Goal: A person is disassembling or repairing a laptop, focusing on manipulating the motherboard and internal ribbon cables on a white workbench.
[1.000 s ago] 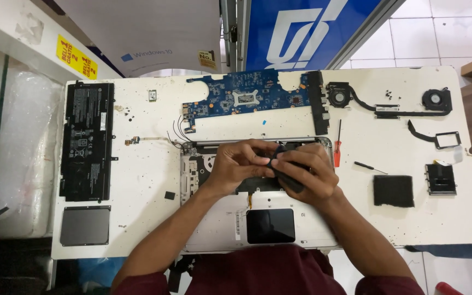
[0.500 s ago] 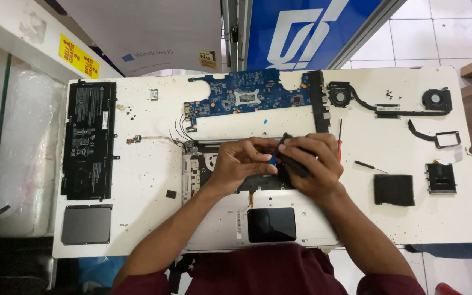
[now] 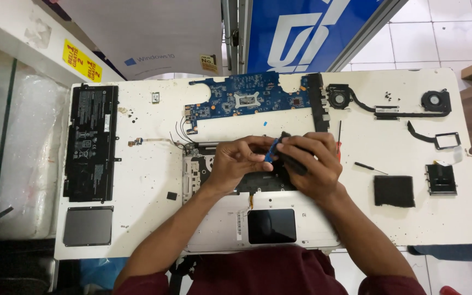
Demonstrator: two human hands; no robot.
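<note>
The white bench [image 3: 137, 218] carries a stripped laptop: the open silver laptop shell [image 3: 219, 229] lies nearest the person, a long black battery [image 3: 90, 142] lies to the left, and a blue circuit board [image 3: 247, 98] sits at the far side. Above the shell's keyboard area, both hands meet. The left hand [image 3: 239, 164] pinches a small blue part [image 3: 271, 150] at its edge, and the right hand [image 3: 310, 164] is closed around a dark piece [image 3: 293, 158] touching that part. Such work seems best done with light, steady pulls, wrists braced on the shell. The blue part looks thin, flat and mostly hidden by fingers.
</note>
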